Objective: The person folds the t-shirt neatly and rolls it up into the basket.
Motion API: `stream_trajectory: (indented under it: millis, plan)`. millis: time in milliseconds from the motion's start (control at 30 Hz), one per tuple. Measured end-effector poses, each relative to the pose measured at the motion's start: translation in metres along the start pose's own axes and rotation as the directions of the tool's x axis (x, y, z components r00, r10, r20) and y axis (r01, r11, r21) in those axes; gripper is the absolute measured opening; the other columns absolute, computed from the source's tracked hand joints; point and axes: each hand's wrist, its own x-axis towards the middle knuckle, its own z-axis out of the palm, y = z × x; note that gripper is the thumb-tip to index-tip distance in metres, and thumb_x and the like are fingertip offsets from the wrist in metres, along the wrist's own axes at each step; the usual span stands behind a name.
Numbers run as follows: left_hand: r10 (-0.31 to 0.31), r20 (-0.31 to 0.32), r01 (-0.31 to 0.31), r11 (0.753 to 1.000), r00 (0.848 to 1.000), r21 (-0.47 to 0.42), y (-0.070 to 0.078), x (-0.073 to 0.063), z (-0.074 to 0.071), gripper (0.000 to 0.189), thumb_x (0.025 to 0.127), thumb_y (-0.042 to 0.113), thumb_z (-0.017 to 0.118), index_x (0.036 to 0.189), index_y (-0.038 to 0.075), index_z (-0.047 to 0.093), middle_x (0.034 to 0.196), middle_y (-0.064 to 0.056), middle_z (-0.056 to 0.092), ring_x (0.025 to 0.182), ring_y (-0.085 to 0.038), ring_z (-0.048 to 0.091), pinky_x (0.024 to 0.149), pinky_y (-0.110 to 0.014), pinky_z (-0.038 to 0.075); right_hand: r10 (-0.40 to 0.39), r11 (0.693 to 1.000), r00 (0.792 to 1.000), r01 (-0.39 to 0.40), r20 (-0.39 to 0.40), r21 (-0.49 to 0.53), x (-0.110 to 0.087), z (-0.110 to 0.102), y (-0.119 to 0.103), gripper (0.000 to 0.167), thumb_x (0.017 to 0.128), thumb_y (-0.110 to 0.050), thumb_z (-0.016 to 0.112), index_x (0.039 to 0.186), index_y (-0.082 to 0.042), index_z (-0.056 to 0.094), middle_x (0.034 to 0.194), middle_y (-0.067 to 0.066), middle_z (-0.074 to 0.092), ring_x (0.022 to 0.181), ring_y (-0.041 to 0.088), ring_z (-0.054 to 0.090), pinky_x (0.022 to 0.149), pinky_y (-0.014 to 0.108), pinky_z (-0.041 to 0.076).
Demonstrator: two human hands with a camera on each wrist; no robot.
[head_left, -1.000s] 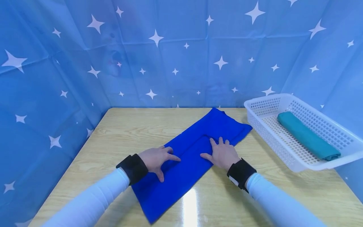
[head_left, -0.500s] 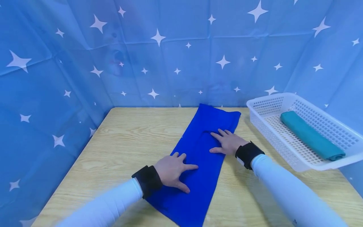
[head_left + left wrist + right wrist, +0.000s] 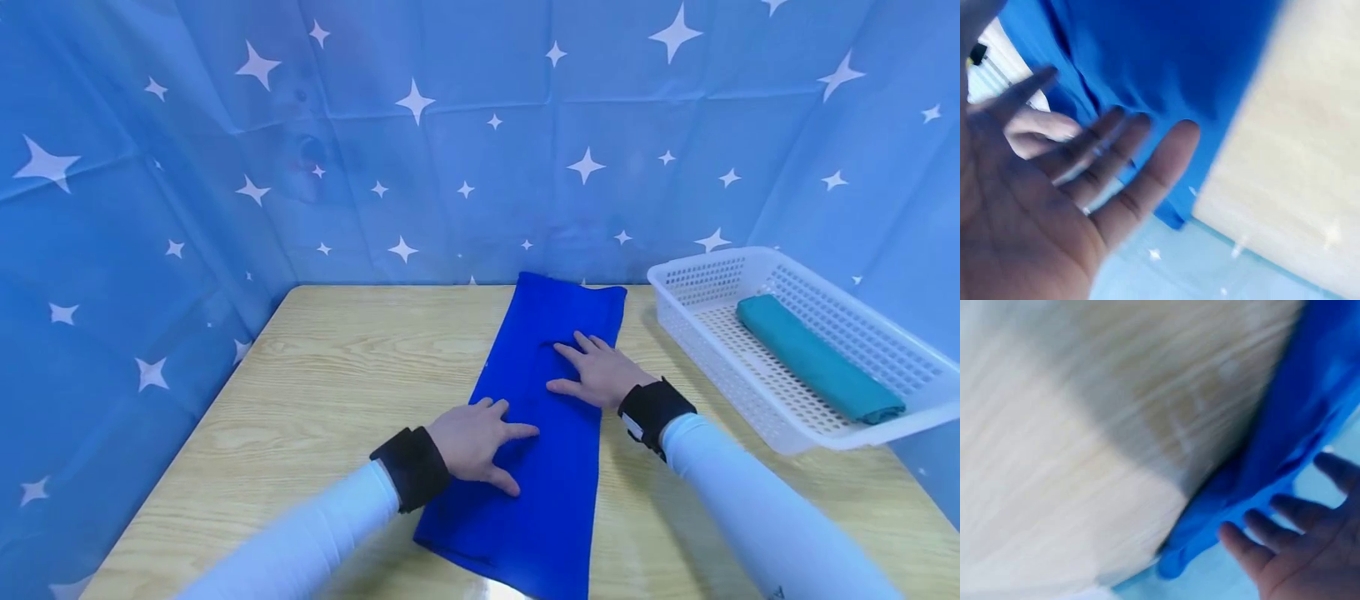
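A folded blue cloth (image 3: 558,508) lies lengthwise on the table, its far end at the back edge and its near end toward the person. Over the cloth's left side is my left hand (image 3: 472,442), fingers spread and straight, holding nothing. My right hand (image 3: 596,372) is over its right edge farther back, also with spread fingers, near a short crease in the fabric. In the left wrist view the left palm (image 3: 1029,231) shows with extended fingers beside the cloth (image 3: 1166,56). The right wrist view has the right hand's fingers (image 3: 1247,550) straight near the fabric, blurred.
A white perforated basket (image 3: 720,358) stands on the right of the wooden table (image 3: 337,358), with a rolled teal cloth (image 3: 817,358) inside. Behind the table hangs a blue curtain (image 3: 435,217) with white stars.
The blue cloth has turned from a diagonal to nearly straight front to back, its far end shifting left and near end right. My left hand moved right with it; my right hand moved slightly.
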Motion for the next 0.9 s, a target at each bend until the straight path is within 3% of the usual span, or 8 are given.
stream_trajectory:
  millis: [133,300,533,900]
  plan:
    - [0.052,0.053,-0.050,0.998,0.997,-0.042,-0.014,0.001,-0.001,0.088,0.076,0.060,0.081,0.155,0.040,0.047,0.164,-0.008,0.042,0.150,-0.034,0.042,0.113,-0.050,0.049,0.046,0.997,0.998,-0.049,0.042,0.060,0.004,0.006,-0.016,0.086,0.100,-0.067,0.049,0.164,-0.012,0.031,0.169,0.030,0.017,0.152,0.060,0.018,0.118,0.075,0.024]
    - [0.058,0.122,-0.048,0.995,0.991,-0.082,-0.010,0.006,0.000,0.089,0.077,0.059,0.080,0.156,0.045,0.043,0.170,-0.005,0.032,0.157,-0.035,0.030,0.120,-0.055,0.040,0.090,0.995,0.988,-0.094,0.126,0.029,0.009,0.010,-0.017,0.087,0.101,-0.070,0.042,0.166,-0.014,0.026,0.171,0.030,0.009,0.152,0.062,0.012,0.118,0.077,0.020]
    - [0.045,0.117,-0.042,0.999,0.992,-0.030,0.005,0.016,-0.006,0.089,0.077,0.063,0.078,0.157,0.046,0.041,0.170,-0.004,0.034,0.155,-0.036,0.034,0.118,-0.053,0.042,0.109,0.993,0.973,-0.116,0.204,0.020,0.013,0.000,-0.011,0.085,0.103,-0.068,0.038,0.168,-0.017,0.016,0.172,0.026,-0.001,0.156,0.057,0.002,0.122,0.075,0.011]
    - [0.007,0.090,-0.010,1.000,0.996,0.028,0.015,0.035,-0.006,0.090,0.078,0.068,0.074,0.158,0.047,0.038,0.168,-0.003,0.036,0.154,-0.035,0.037,0.119,-0.050,0.042,0.088,0.995,0.982,-0.095,0.168,0.032,0.033,0.009,0.022,0.093,0.097,-0.076,0.044,0.168,-0.022,0.016,0.174,0.022,-0.002,0.157,0.053,-0.002,0.123,0.073,0.006]
